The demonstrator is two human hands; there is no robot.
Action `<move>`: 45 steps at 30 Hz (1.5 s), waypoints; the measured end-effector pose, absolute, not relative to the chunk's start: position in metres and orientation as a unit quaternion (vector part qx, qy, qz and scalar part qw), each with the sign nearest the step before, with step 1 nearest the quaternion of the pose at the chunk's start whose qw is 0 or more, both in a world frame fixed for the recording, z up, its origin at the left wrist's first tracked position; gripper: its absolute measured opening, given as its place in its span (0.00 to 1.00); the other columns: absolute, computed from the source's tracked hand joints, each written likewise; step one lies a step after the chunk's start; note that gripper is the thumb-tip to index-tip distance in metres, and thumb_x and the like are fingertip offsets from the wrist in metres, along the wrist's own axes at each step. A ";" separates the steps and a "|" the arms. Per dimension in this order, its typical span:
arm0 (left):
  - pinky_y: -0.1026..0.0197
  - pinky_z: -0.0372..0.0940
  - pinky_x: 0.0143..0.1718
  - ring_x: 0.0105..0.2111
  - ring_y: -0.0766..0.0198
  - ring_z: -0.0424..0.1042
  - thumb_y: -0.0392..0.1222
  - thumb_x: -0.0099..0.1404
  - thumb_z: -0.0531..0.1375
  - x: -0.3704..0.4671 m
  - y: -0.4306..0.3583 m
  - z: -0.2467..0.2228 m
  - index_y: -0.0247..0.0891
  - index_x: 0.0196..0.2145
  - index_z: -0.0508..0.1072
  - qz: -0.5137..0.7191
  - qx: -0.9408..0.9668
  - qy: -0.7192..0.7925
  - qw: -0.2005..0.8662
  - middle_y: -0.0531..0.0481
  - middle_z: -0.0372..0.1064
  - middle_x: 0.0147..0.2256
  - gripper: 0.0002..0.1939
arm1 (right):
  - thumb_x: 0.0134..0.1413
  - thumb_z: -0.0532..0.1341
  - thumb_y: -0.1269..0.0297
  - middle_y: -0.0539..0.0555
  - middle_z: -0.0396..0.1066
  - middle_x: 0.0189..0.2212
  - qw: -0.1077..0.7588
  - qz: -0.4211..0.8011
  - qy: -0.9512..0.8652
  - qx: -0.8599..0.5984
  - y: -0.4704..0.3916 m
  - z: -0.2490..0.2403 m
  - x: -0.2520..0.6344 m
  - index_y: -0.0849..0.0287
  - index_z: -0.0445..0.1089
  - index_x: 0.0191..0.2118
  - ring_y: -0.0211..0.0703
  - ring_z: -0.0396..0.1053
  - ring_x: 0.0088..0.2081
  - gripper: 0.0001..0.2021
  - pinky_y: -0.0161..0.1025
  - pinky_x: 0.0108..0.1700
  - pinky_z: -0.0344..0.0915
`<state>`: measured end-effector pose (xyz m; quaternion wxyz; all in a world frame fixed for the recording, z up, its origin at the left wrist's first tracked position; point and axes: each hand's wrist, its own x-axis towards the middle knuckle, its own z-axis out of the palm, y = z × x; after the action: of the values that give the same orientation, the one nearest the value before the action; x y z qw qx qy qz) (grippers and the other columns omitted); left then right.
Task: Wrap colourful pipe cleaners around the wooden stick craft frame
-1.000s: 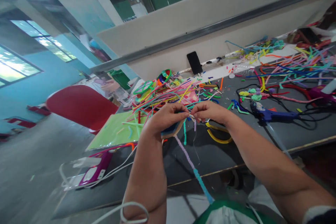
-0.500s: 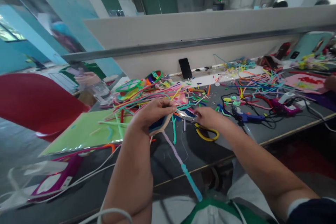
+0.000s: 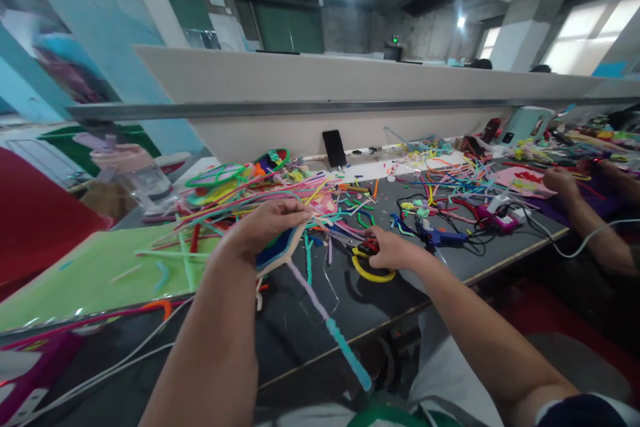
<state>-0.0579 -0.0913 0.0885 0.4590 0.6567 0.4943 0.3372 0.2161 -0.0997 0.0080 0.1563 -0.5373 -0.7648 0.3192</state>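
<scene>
My left hand [image 3: 273,223] is closed, pinching the edge of a pipe-cleaner piece [image 3: 280,255] with a cream border and a dark blue inside. From its lower corner hangs a lilac strand [image 3: 309,288] that turns into a fluffy light-blue length [image 3: 350,355] past the table edge. My right hand [image 3: 393,250] is closed on scissors [image 3: 369,245] with red and black at the handle; their blades point toward the pinched piece. Just under that hand lies a yellow loop [image 3: 373,273] on the dark table.
A bundle of colored pipe cleaners [image 3: 240,199] lies behind my left hand, near a green sheet [image 3: 110,273]. A phone [image 3: 334,148] leans at the back. Blue glue gun [image 3: 445,237] and cables sit right. Another person's hands [image 3: 563,183] are far right.
The camera view has turned right, bringing the other person's hands more into view. My right hand and the scissors have drawn slightly back from the piece; the red handle now shows.
</scene>
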 end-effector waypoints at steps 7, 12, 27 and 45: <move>0.68 0.56 0.19 0.19 0.70 0.60 0.48 0.51 0.64 -0.065 -0.099 0.095 0.34 0.28 0.73 0.378 0.651 0.480 0.450 0.53 0.64 0.21 0.14 | 0.43 0.62 0.64 0.53 0.68 0.37 0.380 0.622 -0.501 -0.466 -0.120 0.000 0.238 0.53 0.61 0.51 0.41 0.67 0.33 0.25 0.36 0.31 0.66; 0.68 0.57 0.20 0.19 0.71 0.60 0.50 0.54 0.63 -0.063 -0.097 0.093 0.34 0.30 0.71 0.369 0.643 0.505 0.441 0.54 0.62 0.21 0.15 | 0.49 0.60 0.55 0.52 0.62 0.28 0.424 0.696 -0.487 -0.314 -0.137 -0.004 0.243 0.51 0.62 0.49 0.37 0.59 0.23 0.20 0.32 0.17 0.51; 0.68 0.56 0.21 0.19 0.73 0.60 0.47 0.54 0.65 -0.049 -0.097 0.093 0.35 0.30 0.73 0.407 0.601 0.516 0.456 0.56 0.63 0.21 0.12 | 0.48 0.61 0.50 0.62 0.67 0.47 0.298 0.288 -0.758 -0.504 -0.146 -0.004 0.242 0.57 0.63 0.50 0.53 0.68 0.46 0.24 0.49 0.49 0.64; 0.68 0.59 0.27 0.25 0.70 0.65 0.44 0.50 0.68 -0.029 -0.098 0.084 0.34 0.32 0.74 0.415 0.576 0.484 0.512 0.52 0.69 0.27 0.13 | 0.53 0.58 0.47 0.61 0.65 0.49 0.296 0.227 -0.787 -0.491 -0.145 -0.010 0.222 0.57 0.61 0.51 0.53 0.65 0.49 0.25 0.50 0.50 0.62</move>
<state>-0.0291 -0.0982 0.0842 0.5122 0.5758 0.4837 0.4148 0.2221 -0.1447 -0.0096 0.2962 -0.4911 -0.7872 0.2265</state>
